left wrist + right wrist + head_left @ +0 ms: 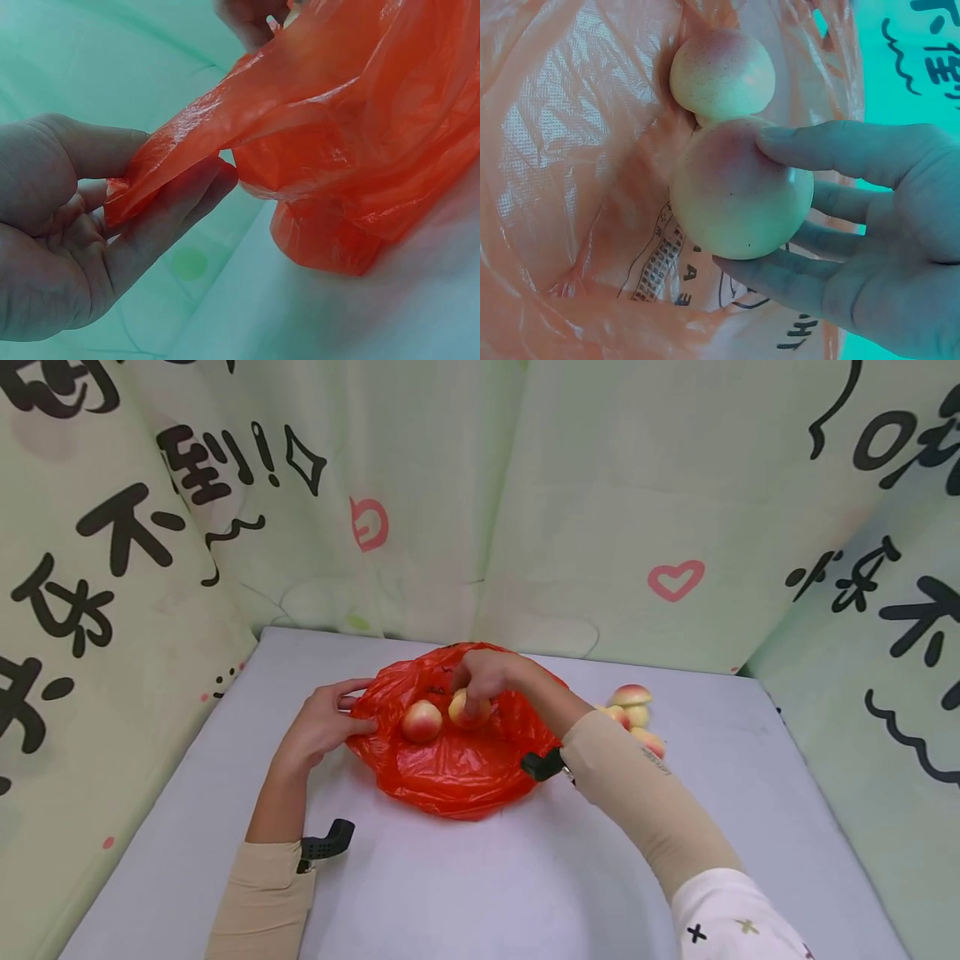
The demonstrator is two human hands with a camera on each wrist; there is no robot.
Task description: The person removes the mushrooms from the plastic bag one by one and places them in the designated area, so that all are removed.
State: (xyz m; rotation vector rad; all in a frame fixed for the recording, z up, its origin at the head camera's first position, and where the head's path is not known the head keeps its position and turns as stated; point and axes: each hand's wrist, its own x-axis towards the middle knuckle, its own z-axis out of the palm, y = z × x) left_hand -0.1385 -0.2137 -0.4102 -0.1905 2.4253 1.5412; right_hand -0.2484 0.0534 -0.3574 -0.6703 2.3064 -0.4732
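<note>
A red plastic bag (450,777) lies spread on the table with its mouth facing up. At its left edge my left hand (324,727) pinches the film between thumb and fingers, and the left wrist view shows the fold of bag (172,142) between them. My right hand (487,675) reaches over the bag and grips a yellow-pink peach (739,202) with thumb and fingertips. Beside it in the bag sits another peach (422,722), which overlaps the held one in the right wrist view.
Several more peaches (632,695) lie on the table right of the bag, partly hidden behind my right forearm. The white table (450,893) meets a pale green printed curtain (570,527) at the back and sides.
</note>
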